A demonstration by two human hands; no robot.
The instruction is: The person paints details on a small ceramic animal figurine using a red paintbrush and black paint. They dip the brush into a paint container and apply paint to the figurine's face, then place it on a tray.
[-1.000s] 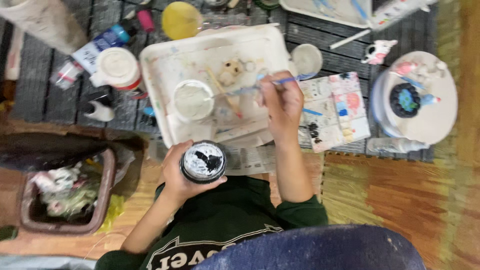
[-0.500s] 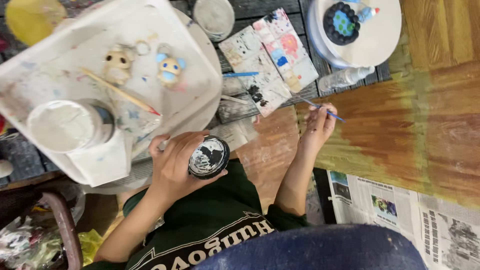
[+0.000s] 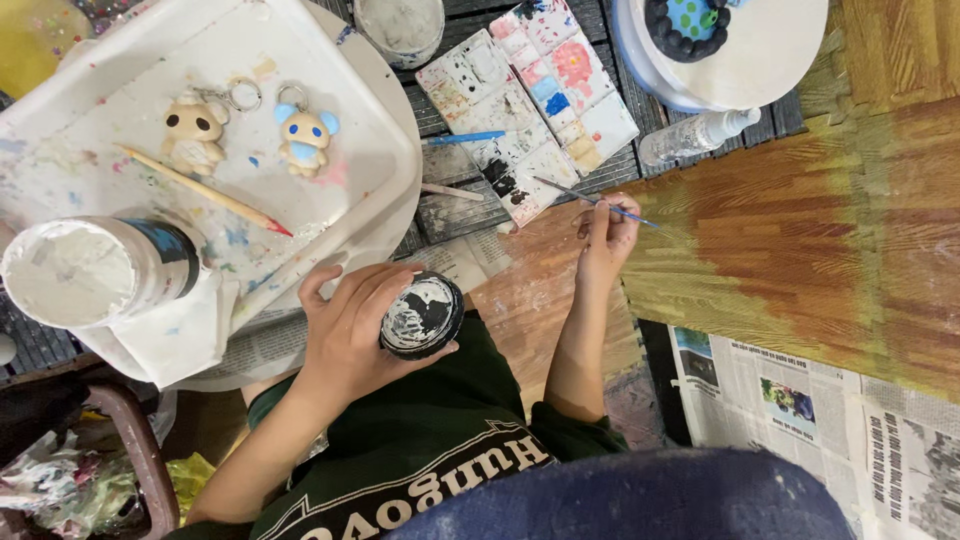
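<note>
Two keychain figures (image 3: 250,132) on tray (image 3: 360,60) beside palette (image 3: 528,110).

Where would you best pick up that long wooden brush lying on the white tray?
Probably by the bare wooden shaft near the middle of the long wooden brush, coming from above with fingers across it. It lies flat and slanted on the white tray, its red tip toward the tray's near edge, with open tray on both sides and the two figurines just beyond.
</note>
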